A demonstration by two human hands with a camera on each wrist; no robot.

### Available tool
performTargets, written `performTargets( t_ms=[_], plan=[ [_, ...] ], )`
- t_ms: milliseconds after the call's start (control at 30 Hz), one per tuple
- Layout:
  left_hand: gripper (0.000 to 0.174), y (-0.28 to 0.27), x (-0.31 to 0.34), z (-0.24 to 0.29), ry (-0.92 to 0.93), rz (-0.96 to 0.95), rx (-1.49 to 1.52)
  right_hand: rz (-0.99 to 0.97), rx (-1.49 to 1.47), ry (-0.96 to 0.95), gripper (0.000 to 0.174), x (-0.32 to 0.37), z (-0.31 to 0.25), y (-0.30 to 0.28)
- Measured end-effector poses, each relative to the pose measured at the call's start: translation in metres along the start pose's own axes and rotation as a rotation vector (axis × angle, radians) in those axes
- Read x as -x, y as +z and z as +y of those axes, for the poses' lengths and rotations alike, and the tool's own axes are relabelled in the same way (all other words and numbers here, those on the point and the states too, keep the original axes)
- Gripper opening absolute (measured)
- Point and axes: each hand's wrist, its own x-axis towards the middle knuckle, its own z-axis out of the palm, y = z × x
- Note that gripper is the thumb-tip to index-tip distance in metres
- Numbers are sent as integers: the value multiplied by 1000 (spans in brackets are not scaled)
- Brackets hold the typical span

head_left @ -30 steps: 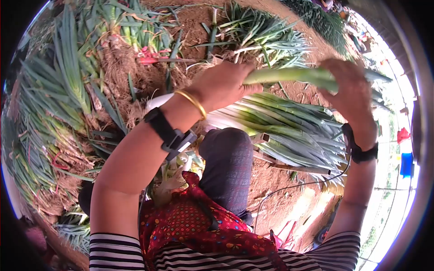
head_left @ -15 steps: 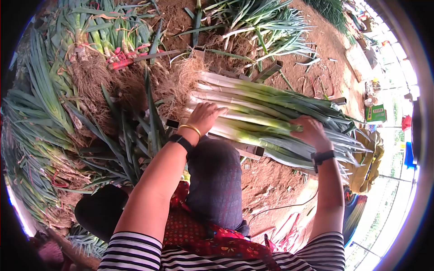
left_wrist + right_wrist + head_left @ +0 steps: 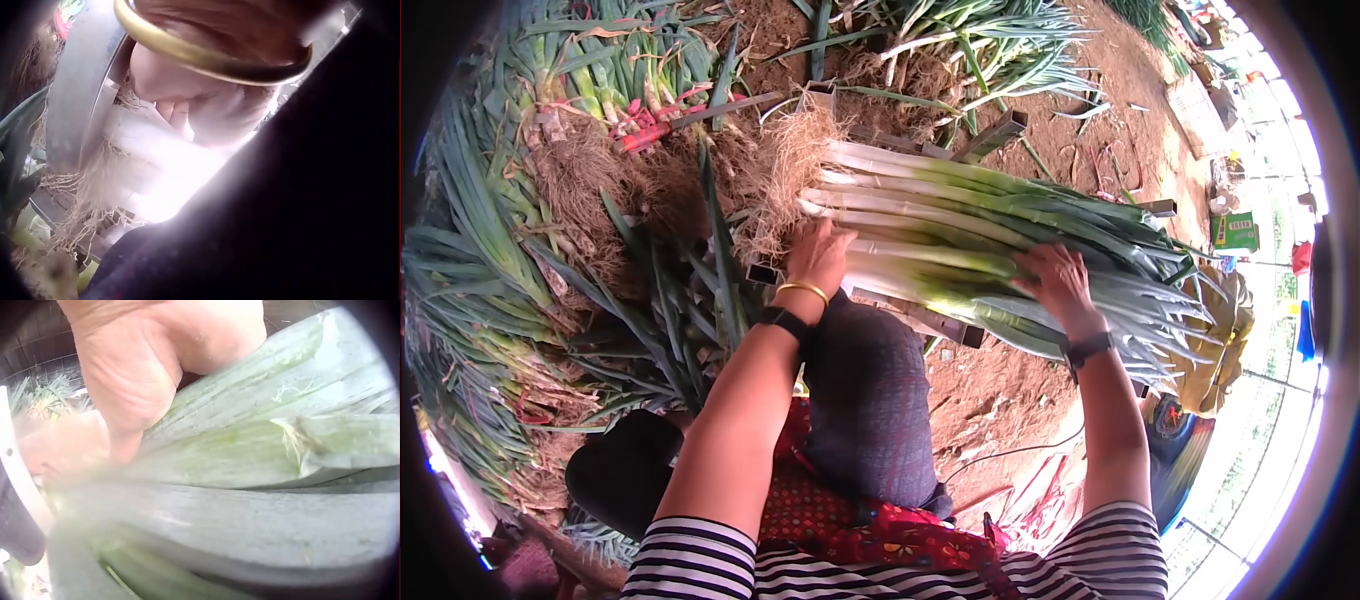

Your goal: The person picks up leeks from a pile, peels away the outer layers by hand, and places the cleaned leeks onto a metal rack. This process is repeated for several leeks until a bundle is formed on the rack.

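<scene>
Bare brown soil (image 3: 1000,420) forms the floor, with heaps of long green leeks with tangled tan roots (image 3: 490,240) along the left side. Near the upper heap lies a red-handled knife (image 3: 645,137), its blade angled to the right.

Before the seated person, a row of thick white-and-green leeks (image 3: 940,205) lies side by side across a low metal rack (image 3: 948,326), roots to the person's left and leaves to the right. One knee in dark patterned trousers (image 3: 870,400) stands just beside the rack's near edge.

Both arms reach forward from black-and-white striped sleeves (image 3: 690,555), well apart at the elbows. At the left wrist sit a gold-coloured bangle (image 3: 803,290) and a black strap (image 3: 785,322); the right wrist bears a black strap also.

Of the hands, the left hand (image 3: 818,258) rests on the white ends near the roots, fingers bent; I cannot tell whether they close around any stalk. The right hand (image 3: 1055,282) lies over the green portion, palm down, fingers loosely spread and touching the leaves, with nothing lifted. At the right wrist, the thumb points down against a leaf.
</scene>
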Motion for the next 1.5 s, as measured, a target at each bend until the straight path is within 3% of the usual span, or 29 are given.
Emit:
performTargets(
  t_ms=[133,200,267,467,667,733,800,900,1000,1067,1100,1200,1233,1300,1500],
  plan=[
    [20,-5,0,-2,-4,-38,39,-107,-143,29,40,16,-16,-11],
    [21,-8,-6,-2,-34,-143,99,-78,-136,25,40,11,-14,-5],
    [21,-7,-4,-2,-30,-139,72,-176,-230,92,40,2,-8,-3],
    [20,-14,2,4,-47,-182,49,-312,-336,55,38,6,-7,-13],
    [16,-19,-7,7,70,-10,-134,-123,-258,135,30,-3,-6,7],
    [17,-22,-13,11,95,-56,-190,39,-228,136,29,4,-10,10],
    [18,-23,-17,12,105,-235,-296,9,-242,154,30,4,-8,4],
    [22,-26,-30,17,137,-186,-361,-37,-307,257,29,-2,-6,3],
    [24,-19,-28,16,164,-168,-372,31,-312,242,26,1,-7,17],
    [21,-14,-24,17,33,-219,-224,120,-176,87,24,3,-8,22],
    [19,-6,-22,11,55,-160,-238,142,-133,16,23,1,-6,22],
    [18,-8,-28,8,87,-195,-362,44,-184,110,23,-9,0,30],
    [26,-5,-24,5,122,-121,-356,41,-186,116,23,-10,-4,27],
    [26,1,-21,0,157,-102,-357,-44,-277,266,22,-10,-12,21],
    [21,-18,-27,7,72,-184,-190,-85,-367,199,24,-6,-9,12]
  ],
)
